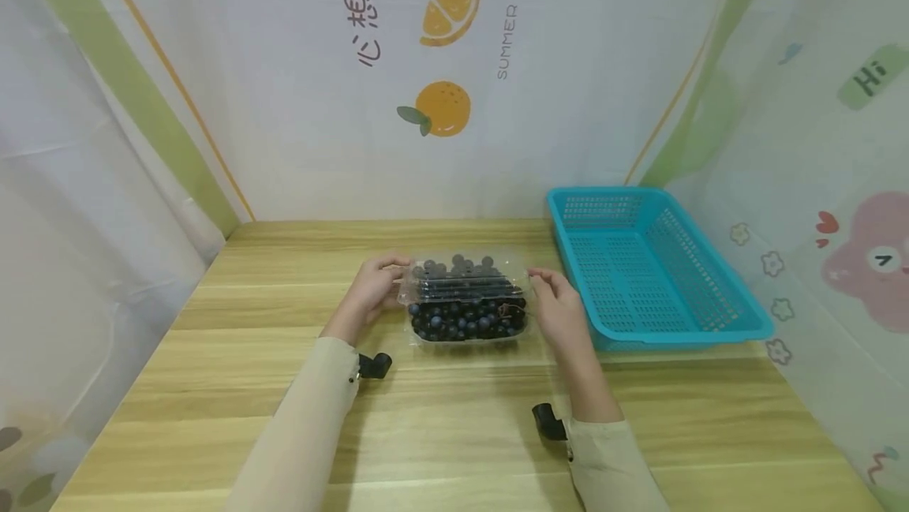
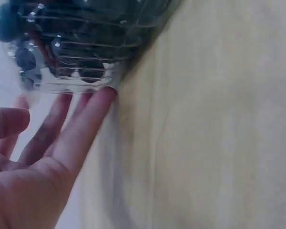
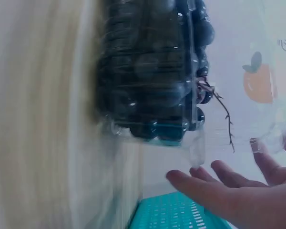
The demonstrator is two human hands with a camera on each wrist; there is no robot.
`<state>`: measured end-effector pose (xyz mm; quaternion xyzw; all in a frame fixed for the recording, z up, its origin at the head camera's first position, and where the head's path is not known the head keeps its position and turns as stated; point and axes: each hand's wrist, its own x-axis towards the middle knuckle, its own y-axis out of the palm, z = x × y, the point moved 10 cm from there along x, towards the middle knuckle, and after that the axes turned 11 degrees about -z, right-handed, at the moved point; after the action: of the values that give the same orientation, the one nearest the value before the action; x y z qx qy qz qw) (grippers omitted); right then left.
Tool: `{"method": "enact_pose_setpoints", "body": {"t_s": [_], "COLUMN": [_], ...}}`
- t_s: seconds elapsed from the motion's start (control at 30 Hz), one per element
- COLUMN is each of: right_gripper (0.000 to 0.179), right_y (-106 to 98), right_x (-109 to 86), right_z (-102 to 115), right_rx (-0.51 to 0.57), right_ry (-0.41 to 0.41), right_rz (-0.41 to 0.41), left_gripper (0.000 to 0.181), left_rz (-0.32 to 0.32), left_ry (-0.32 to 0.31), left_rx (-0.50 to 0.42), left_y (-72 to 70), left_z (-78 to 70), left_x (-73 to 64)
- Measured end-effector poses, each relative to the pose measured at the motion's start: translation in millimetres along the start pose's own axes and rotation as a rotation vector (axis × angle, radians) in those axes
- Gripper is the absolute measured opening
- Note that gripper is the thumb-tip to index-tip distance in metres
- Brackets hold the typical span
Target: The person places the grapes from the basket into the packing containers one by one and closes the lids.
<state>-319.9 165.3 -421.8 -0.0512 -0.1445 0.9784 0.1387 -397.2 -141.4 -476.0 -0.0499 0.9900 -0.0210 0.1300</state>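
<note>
A clear plastic clamshell box (image 1: 469,321) full of small dark grapes (image 1: 454,323) sits on the table between both hands, its see-through lid (image 1: 454,289) raised at an angle over the fruit. At the left end, my left hand (image 1: 374,287) has its fingers stretched toward the box; in the left wrist view, fingertips (image 2: 105,95) touch the ribbed end wall low down. My right hand (image 1: 557,307) is at the right end, fingers (image 3: 195,183) extended beside the lid's corner. A thin brown stem (image 3: 224,109) pokes out over the box's rim in the right wrist view.
A turquoise plastic basket (image 1: 682,336) with perforated walls stands at the right, close beyond my right hand. The wood-grain table (image 1: 213,386) ends at a printed white curtain (image 1: 305,141) behind, with more curtain on both sides.
</note>
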Motion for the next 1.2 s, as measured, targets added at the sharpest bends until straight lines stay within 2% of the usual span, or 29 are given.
{"method": "enact_pose_setpoints", "body": {"t_s": [0.07,0.17,0.27,0.4,0.5,0.63,0.9,1.03,1.2], "right_gripper": [0.045,0.043,0.044,0.051,0.055,0.06,0.043,0.038,0.037], "right_y": [2.2,5.4,7.5,9.3,10.0,10.5,13.5,14.0,14.7], "right_x": [-3.7,-5.9,-7.3,-8.1,-8.5,-9.1,-11.3,-11.5,-12.8], "right_z": [-4.0,-10.5,-16.9,-25.9,-33.9,-43.5,-58.2,-59.6,-57.2], "right_rx": [-0.056,-0.068,-0.083,-0.102,-0.103,-0.082,-0.028,-0.029,-0.018], "right_ry": [0.004,-0.003,-0.006,0.007,0.041,0.101,0.189,0.178,0.162], "right_rz": [0.012,0.032,0.043,0.06,0.079,0.1,0.105,0.111,0.133], "left_gripper": [0.042,0.051,0.062,0.071,0.072,0.062,0.045,0.049,0.048], "left_rz": [0.015,0.041,0.045,0.02,0.004,0.017,0.041,0.075,0.133], "left_ry": [-0.013,-0.016,-0.009,-0.002,-0.011,-0.052,-0.092,-0.115,-0.121], "left_rx": [0.013,0.042,0.099,0.178,0.186,0.164,0.136,0.133,0.095], "left_y": [-0.7,1.1,3.2,2.7,2.1,6.3,17.3,22.8,25.0], "left_z": [1.3,-0.8,-5.2,-8.8,-7.2,1.9,24.5,34.5,37.2], "left_x": [-6.5,-22.3,-44.7,-78.7,-102.1,-124.6,-144.9,-151.3,-150.8]}}
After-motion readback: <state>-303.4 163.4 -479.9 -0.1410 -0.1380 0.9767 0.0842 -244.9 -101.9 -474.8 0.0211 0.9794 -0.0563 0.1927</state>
